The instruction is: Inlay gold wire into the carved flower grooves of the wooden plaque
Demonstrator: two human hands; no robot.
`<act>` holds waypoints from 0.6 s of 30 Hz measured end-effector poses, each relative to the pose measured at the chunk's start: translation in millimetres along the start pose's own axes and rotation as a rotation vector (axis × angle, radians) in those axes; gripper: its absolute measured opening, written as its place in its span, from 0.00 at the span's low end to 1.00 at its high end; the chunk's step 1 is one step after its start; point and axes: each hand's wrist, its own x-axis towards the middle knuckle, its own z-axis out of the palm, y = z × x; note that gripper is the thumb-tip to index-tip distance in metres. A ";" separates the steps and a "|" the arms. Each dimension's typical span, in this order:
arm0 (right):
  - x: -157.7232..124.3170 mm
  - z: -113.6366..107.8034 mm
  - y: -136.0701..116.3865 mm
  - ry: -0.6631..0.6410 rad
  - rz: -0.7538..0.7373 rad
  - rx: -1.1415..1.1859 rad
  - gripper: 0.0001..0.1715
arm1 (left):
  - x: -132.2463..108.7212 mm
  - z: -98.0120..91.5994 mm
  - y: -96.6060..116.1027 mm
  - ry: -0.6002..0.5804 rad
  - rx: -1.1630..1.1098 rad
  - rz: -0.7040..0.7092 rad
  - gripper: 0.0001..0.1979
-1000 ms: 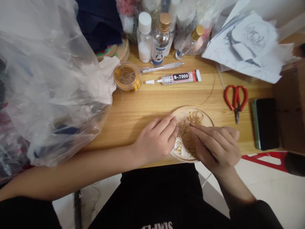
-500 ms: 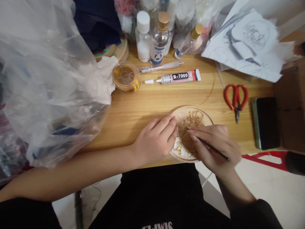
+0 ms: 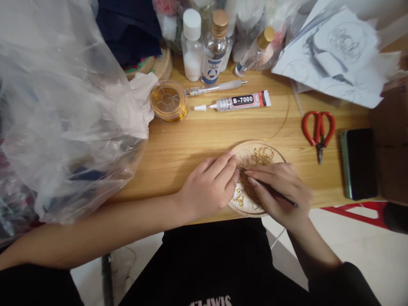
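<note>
Pinches dark tool [image 3: 281, 196] in right hand [image 3: 283, 182], rests left hand [image 3: 212, 185] on hoop [image 3: 276, 149] (cannot tell if gripping), could bend gold wire [image 3: 239, 196] by slipping.

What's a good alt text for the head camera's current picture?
The left hand rests on a round wooden hoop bearing gold wire outlines, while the right hand holds a slender dark tool over it. Beyond lie a spool of gold wire and a B-7000 tube; red-handled pliers lie to the right.
</note>
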 end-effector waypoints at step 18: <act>6.0 -7.7 4.5 -0.049 0.043 0.069 0.15 | 0.9 0.4 -0.9 0.011 0.007 0.009 0.08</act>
